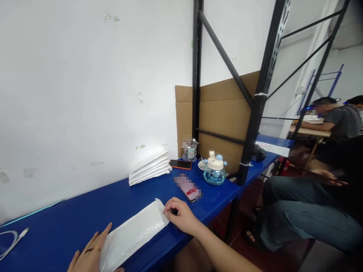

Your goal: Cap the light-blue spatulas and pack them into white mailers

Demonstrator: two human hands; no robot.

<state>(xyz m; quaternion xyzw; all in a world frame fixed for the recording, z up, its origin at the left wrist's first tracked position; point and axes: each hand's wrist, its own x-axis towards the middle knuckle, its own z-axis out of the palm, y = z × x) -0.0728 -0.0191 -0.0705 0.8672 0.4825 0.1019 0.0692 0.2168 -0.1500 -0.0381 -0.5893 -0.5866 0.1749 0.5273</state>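
Note:
A white padded envelope (pixel 136 234) lies slantwise on the blue table in front of me, its surface glossy and wrinkled. My left hand (pixel 92 253), with rings on a finger, spans its near left end. The fingers rest along the far edge and a thumb tip shows at the near edge. At the other end, the bent fingers of my right hand (pixel 180 215) pinch the envelope's folded flap. A phone (pixel 188 189) with a lit, blurred screen lies just beyond my right hand.
Behind stands a stack of white padded envelopes (pixel 150 168) against the wall, beside a dark phone (pixel 180 164). A drink bottle (pixel 214 172) and a wrapped clear cup (pixel 190 149) stand near a black rack post (pixel 252 113). A cable (pixel 17 240) lies left. A seated person (pixel 309 211) is at right.

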